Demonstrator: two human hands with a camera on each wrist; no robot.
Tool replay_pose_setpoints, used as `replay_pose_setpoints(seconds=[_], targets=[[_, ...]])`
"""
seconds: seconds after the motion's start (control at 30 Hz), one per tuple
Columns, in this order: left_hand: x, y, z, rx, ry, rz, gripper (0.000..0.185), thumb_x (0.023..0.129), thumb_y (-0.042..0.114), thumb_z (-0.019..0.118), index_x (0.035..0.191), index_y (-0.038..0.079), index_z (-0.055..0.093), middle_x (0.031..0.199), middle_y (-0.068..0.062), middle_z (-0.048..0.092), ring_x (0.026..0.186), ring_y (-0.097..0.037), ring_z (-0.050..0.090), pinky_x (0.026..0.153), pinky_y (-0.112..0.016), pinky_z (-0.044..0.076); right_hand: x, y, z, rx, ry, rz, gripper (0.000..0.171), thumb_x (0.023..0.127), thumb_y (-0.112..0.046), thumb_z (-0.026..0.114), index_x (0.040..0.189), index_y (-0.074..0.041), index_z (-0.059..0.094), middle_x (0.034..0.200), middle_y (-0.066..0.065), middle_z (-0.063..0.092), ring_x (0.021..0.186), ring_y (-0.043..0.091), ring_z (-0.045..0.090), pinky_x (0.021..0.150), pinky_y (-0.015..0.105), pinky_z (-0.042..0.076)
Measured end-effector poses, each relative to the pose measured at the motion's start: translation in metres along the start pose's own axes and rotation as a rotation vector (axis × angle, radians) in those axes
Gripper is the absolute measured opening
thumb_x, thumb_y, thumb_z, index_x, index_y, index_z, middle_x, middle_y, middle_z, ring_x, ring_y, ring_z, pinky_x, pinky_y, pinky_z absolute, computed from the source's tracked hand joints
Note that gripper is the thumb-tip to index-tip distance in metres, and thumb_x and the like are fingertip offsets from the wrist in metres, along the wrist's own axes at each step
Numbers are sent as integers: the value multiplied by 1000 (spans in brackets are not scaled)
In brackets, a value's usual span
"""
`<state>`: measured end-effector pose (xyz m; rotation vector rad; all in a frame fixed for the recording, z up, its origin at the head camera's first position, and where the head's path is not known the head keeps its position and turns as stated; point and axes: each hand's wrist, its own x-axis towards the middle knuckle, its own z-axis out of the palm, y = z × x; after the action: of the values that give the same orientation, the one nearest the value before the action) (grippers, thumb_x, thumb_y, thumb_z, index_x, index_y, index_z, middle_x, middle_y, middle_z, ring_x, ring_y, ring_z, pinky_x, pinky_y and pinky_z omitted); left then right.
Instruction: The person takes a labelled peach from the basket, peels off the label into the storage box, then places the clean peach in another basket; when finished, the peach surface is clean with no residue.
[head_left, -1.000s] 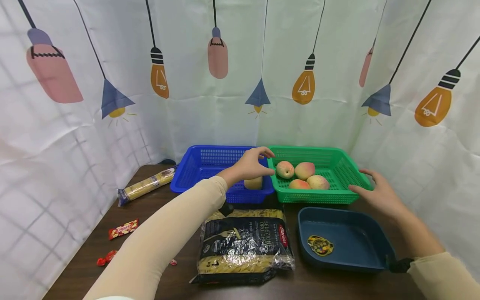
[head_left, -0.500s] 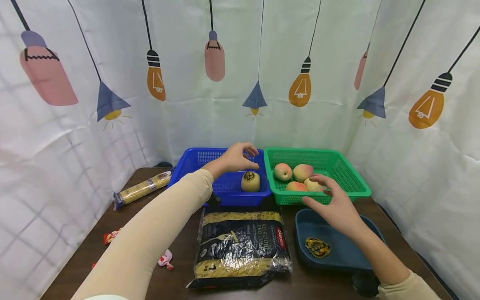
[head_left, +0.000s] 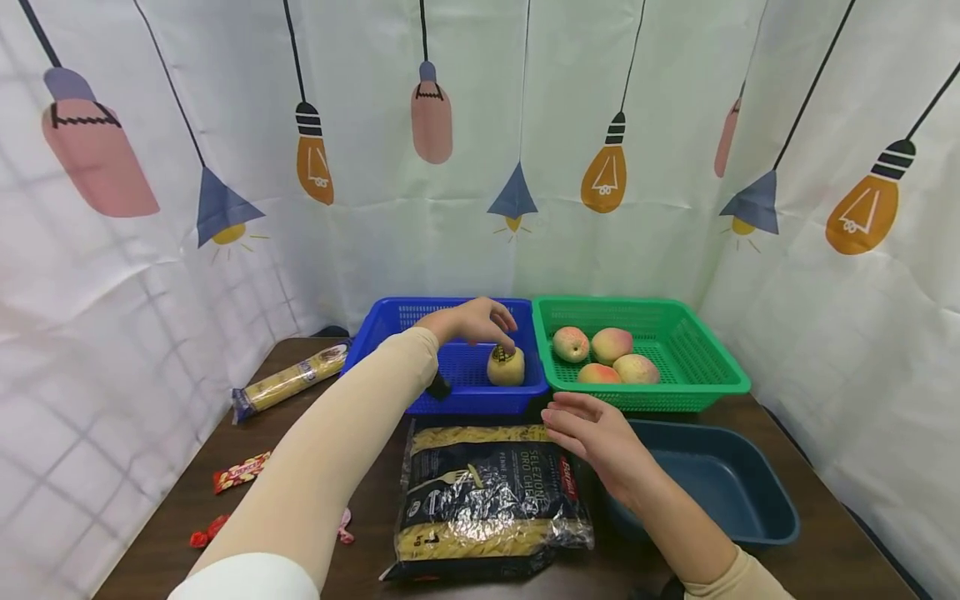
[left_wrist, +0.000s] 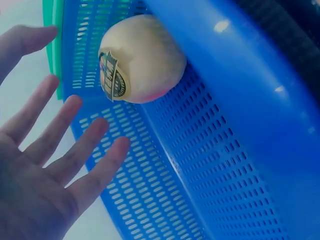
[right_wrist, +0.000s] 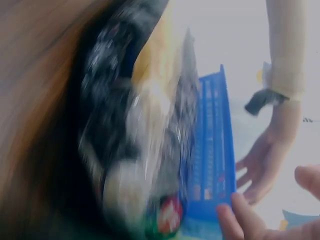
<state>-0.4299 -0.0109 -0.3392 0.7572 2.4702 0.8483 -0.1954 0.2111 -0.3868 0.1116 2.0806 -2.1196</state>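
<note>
My left hand (head_left: 472, 323) is over the blue basket (head_left: 390, 312), right by a pale yellow round fruit (head_left: 506, 368) with a dark label. In the left wrist view the fingers (left_wrist: 65, 120) are spread and apart from the fruit (left_wrist: 145, 60), which rests in the basket's corner. My right hand (head_left: 596, 437), fingers loosely bent, hangs above the right end of a bag of penne pasta (head_left: 480, 492) and holds nothing. Behind it stands a dark blue tub (head_left: 735, 483), partly hidden by that hand and forearm. Motion blurs the right wrist view.
A green basket (head_left: 697, 350) with several peaches (head_left: 611, 343) adjoins the blue one. On the left side of the table lie a long pasta packet (head_left: 292, 379), a red snack packet (head_left: 242, 472) and wrapped sweets (head_left: 207, 531). A printed curtain (head_left: 450, 242) closes off the back.
My right hand has swept left from beside the green basket, past the tub, to the pasta bag. The left hand has shifted left and lowered toward the fruit.
</note>
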Motion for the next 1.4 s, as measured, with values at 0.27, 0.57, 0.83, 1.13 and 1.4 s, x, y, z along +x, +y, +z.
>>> replay_pose_setpoints(seconds=[0.27,0.57,0.83,1.13,1.4], targets=[[8,-4,-4,-8,-122,-90,61,99,34,83,155,15,65,162,-8,61,150,-37,56,117,-66,54,21,11,29,224,115,28,75,107,-14,73,167,8,35,174,29,36,163,46,41,132,48,42],[36,-11,-11,19,-302,-186,64,98,37,84,157,24,63,171,-8,51,157,-42,51,114,-61,57,44,12,53,303,313,43,80,106,-15,73,170,8,30,179,29,28,166,44,37,135,49,37],[42,-13,-5,-31,-325,-218,73,97,36,85,163,23,56,171,-11,49,153,-42,54,113,-59,59,64,23,67,345,458,16,70,101,-5,76,163,8,45,165,29,50,158,44,46,131,55,42],[42,-13,4,-69,-322,-200,69,100,29,82,163,15,56,169,-17,51,147,-47,59,112,-56,60,71,27,74,402,517,-6,70,99,-5,75,161,8,47,162,29,53,154,41,52,129,52,45],[51,-13,11,-140,-338,-211,73,98,20,84,163,10,53,162,-21,54,135,-37,69,109,-53,62,74,27,76,400,544,-7,69,97,-5,76,160,6,50,160,27,53,150,40,55,126,53,48]])
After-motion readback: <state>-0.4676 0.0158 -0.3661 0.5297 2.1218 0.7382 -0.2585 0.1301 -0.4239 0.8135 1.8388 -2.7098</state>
